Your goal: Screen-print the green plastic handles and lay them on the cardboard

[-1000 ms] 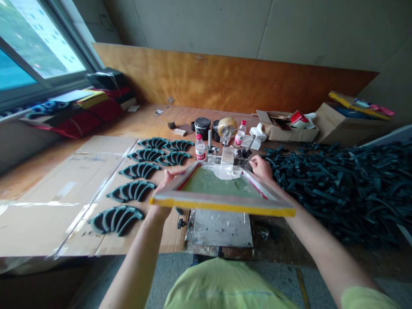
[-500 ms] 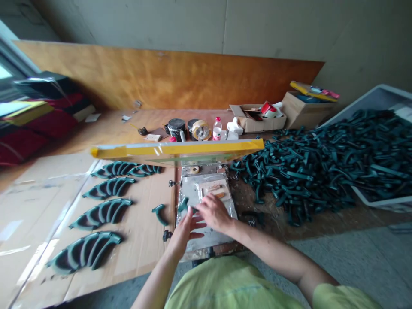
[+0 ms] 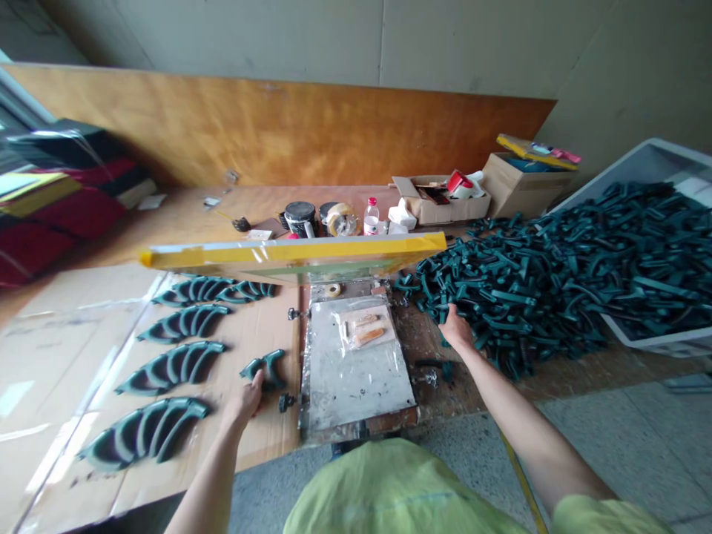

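Observation:
My left hand (image 3: 248, 399) is closed on a dark green curved handle-like piece (image 3: 253, 367), low over the cardboard. A second piece (image 3: 274, 365) of the same kind lies right beside it. At the near left edge of a heap of such pieces (image 3: 512, 289), my right hand (image 3: 457, 331) has its thumb and fingers closed around one, partly hidden among the others. Between the hands lies a grey plate (image 3: 356, 393), with a plastic-wrapped pad bearing orange-brown strips (image 3: 370, 335) on it. Four fanned rows aside, the nearest row of green pieces (image 3: 147, 434) lies on the left cardboard.
A yellow-taped frame (image 3: 294, 254) stands raised across the plate's far end. Black knobs (image 3: 286, 402) stick out at its left side. Behind are a black tub (image 3: 301, 217), a bottle (image 3: 371, 215) and an open carton (image 3: 445, 210). A grey crate (image 3: 628, 340) lies tipped at right.
My left hand has moved left from the plate to the cardboard, with a green piece now beside the single one there. My right hand has gone from the plate to the heap.

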The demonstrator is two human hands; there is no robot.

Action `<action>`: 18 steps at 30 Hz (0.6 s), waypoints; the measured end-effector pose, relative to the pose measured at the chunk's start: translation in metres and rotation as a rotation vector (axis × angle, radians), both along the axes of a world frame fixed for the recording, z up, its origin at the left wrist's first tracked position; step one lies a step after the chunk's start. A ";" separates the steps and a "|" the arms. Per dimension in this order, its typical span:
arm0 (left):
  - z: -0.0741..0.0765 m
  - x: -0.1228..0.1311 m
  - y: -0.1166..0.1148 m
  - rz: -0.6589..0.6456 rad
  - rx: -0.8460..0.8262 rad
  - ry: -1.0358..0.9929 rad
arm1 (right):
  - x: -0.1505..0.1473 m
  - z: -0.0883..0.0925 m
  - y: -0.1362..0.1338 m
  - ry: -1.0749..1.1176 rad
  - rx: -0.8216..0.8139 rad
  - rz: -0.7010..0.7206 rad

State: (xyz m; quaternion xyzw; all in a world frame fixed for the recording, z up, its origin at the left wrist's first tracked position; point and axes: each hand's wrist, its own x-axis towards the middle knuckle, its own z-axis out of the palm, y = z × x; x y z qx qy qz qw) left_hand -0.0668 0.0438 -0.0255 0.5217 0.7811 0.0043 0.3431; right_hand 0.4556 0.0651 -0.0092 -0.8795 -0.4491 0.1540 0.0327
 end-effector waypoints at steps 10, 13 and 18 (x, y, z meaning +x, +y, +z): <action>0.130 0.043 0.063 0.220 0.666 -0.687 | -0.118 0.019 0.030 0.533 0.453 0.917; 0.184 0.074 0.077 0.289 0.929 -0.942 | -0.147 0.010 0.031 0.303 0.461 1.070; 0.191 0.088 0.065 0.303 0.982 -0.903 | -0.157 0.006 0.018 0.078 0.446 1.098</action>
